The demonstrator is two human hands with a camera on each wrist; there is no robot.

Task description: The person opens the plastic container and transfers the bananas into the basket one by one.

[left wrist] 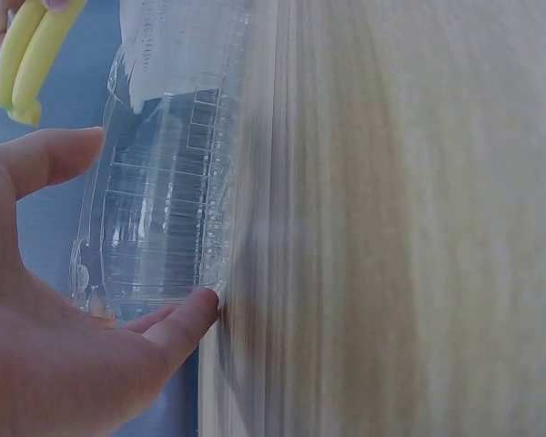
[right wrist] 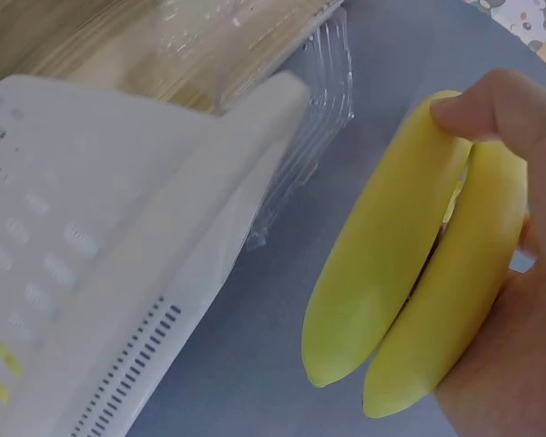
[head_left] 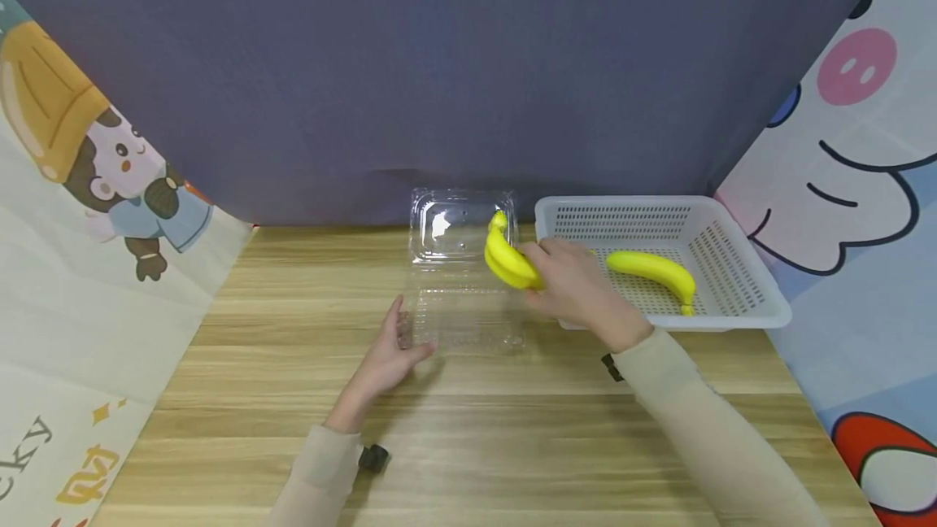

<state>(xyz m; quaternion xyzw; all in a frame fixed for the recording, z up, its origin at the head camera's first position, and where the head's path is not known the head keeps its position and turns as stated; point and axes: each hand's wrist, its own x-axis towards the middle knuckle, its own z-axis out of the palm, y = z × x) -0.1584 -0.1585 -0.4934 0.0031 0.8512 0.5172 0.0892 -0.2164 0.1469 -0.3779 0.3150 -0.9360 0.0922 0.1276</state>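
In the head view my right hand [head_left: 574, 285] grips a pair of yellow bananas [head_left: 507, 260] above the right side of a clear plastic clamshell box [head_left: 468, 311]. The right wrist view shows the two bananas [right wrist: 387, 264] side by side, with a thumb pressed on one. The box lies with its lid [head_left: 461, 226] raised at the back. My left hand [head_left: 382, 363] is at the box's front left corner, thumb and fingers spread. In the left wrist view a fingertip [left wrist: 203, 302] touches the box's lower edge.
A white perforated basket [head_left: 772, 311] stands right of the box, with another yellow banana [head_left: 653, 267] lying in it. The wooden table [head_left: 512, 446] ends at a dark backdrop [head_left: 468, 63]. Printed cartoon sheets [head_left: 58, 291] stand at both sides.
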